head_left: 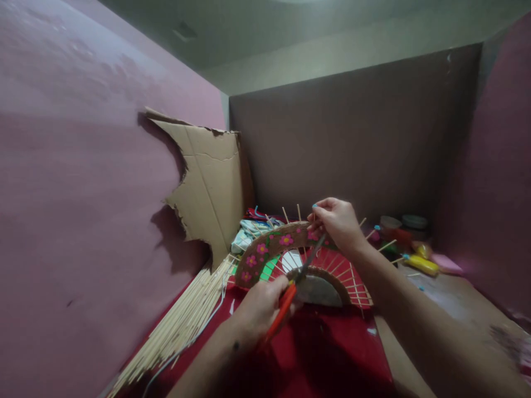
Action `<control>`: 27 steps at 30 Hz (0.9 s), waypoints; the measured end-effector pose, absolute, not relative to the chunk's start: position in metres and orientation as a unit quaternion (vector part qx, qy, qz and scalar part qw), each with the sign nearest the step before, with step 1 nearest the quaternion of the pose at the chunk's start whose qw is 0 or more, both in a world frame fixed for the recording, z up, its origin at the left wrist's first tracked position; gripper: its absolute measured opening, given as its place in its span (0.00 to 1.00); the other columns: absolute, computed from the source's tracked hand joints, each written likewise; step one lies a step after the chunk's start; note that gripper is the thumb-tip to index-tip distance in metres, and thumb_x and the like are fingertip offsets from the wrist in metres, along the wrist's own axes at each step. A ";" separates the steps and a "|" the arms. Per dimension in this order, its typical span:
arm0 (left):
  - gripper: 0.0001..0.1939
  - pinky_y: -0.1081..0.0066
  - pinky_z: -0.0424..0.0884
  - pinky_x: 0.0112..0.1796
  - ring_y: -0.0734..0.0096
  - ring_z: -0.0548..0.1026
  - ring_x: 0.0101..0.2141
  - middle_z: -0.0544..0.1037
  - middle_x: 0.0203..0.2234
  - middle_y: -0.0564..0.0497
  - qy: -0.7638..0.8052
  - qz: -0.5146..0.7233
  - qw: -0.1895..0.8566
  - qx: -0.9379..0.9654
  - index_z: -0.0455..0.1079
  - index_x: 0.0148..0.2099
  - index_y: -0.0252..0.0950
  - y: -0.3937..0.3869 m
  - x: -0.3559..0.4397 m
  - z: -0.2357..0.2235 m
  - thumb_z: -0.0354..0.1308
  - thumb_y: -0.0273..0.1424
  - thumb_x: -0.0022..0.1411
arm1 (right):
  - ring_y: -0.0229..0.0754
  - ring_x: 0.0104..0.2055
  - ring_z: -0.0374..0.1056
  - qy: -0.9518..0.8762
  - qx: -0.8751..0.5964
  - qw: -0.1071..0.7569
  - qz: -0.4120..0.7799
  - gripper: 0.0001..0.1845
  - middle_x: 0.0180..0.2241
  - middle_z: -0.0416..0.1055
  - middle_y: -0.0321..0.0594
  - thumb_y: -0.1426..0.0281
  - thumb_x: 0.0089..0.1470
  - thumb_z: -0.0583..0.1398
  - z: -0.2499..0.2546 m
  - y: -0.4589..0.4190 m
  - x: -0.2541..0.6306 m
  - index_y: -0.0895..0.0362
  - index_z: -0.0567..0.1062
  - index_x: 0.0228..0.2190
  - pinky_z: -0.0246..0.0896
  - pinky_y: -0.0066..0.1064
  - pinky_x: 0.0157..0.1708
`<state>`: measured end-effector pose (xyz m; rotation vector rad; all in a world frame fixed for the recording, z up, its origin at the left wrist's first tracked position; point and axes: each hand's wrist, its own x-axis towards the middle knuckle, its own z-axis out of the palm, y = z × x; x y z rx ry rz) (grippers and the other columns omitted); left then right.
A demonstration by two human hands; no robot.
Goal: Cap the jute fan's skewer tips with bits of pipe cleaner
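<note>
"What does each hand hold?"

"The left hand (pixel 262 305) grips one pair of scissors (pixel 282 314), orange-handled, its blade pointing up towards the right hand (pixel 335 221). The right hand pinches one stick (pixel 314 214) at the fan's top edge; one blue spot shows at its fingertips, too small to identify."

"And the fan (pixel 271 243)?"

"One, just beyond the left hand and below the right, with a brown arched band. I count at least five pink flowers (pixel 286 240) on it. Its thin ribs are too many to count."

"What's left of the hands?"

"One bundle (pixel 178 315) of loose sticks, uncountable, one white cord (pixel 207 322) alongside, and one torn cardboard (pixel 207 182) standing by the wall (pixel 83 221)."

"Right of them?"

"One yellow item (pixel 422 265) and one pink one, near two blurred bowls (pixel 414 222)."

"Beneath?"

"One red tabletop (pixel 332 354), under the fan and both hands."
</note>
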<state>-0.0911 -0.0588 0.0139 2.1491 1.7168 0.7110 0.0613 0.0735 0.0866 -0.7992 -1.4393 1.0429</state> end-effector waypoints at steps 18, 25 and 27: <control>0.11 0.73 0.65 0.36 0.71 0.71 0.34 0.75 0.32 0.51 0.616 0.275 0.150 0.723 0.72 0.35 0.37 -0.082 -0.138 0.018 0.50 0.35 0.59 | 0.34 0.15 0.65 -0.628 -0.335 0.582 0.393 0.07 0.19 0.71 0.40 0.68 0.46 0.61 0.098 0.032 0.076 0.59 0.70 0.24 0.59 0.22 0.10; 0.13 0.78 0.55 0.17 0.80 0.63 0.17 0.68 0.17 0.55 0.655 0.564 0.178 0.470 0.69 0.30 0.31 -0.027 -0.209 0.031 0.57 0.38 0.52 | 0.38 0.14 0.67 -0.617 -0.350 0.615 0.346 0.06 0.19 0.71 0.44 0.71 0.47 0.60 0.121 0.022 0.087 0.62 0.72 0.24 0.59 0.25 0.11; 0.11 0.79 0.55 0.17 0.81 0.62 0.16 0.66 0.15 0.56 0.654 0.559 0.202 0.469 0.69 0.31 0.30 -0.007 -0.218 0.026 0.56 0.35 0.51 | 0.39 0.14 0.67 -0.595 -0.378 0.630 0.326 0.05 0.18 0.71 0.43 0.72 0.46 0.61 0.127 0.021 0.089 0.62 0.73 0.24 0.58 0.25 0.10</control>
